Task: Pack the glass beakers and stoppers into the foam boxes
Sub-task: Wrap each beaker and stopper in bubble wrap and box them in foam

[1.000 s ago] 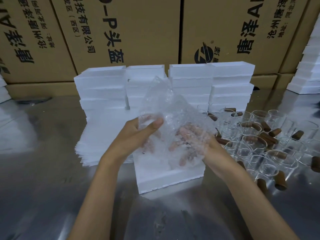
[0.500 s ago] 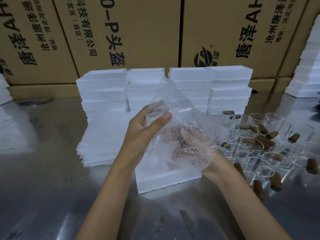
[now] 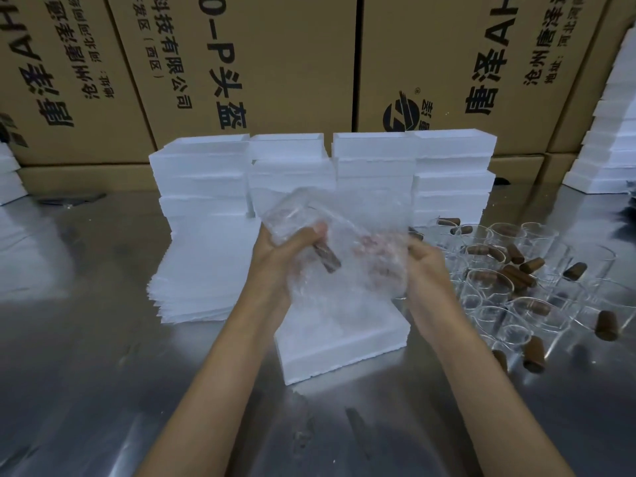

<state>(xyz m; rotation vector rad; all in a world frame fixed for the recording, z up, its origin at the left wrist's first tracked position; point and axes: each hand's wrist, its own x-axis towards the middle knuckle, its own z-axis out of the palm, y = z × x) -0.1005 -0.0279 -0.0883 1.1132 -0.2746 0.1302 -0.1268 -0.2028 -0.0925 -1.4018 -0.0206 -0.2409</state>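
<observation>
Both my hands hold a clear bubble-wrap sheet (image 3: 347, 242) above an open white foam box (image 3: 340, 349) on the metal table. My left hand (image 3: 282, 256) grips the sheet's left side, and a brown stopper (image 3: 325, 258) shows through the wrap beside its fingers. My right hand (image 3: 426, 270) clasps the sheet's right side. What else is inside the wrap is blurred. To the right lie several glass beakers (image 3: 492, 287) with loose brown stoppers (image 3: 516, 275) among them.
Stacks of white foam boxes (image 3: 375, 156) stand behind my hands, with a low pile of foam lids (image 3: 203, 280) at the left. Large printed cardboard cartons (image 3: 261, 70) form the back wall. More foam boxes (image 3: 612, 149) rise at the far right.
My hands have drawn the bubble wrap together and folded it down; the right hand came out from under the sheet to its right side, and a brown stopper now shows through the wrap.
</observation>
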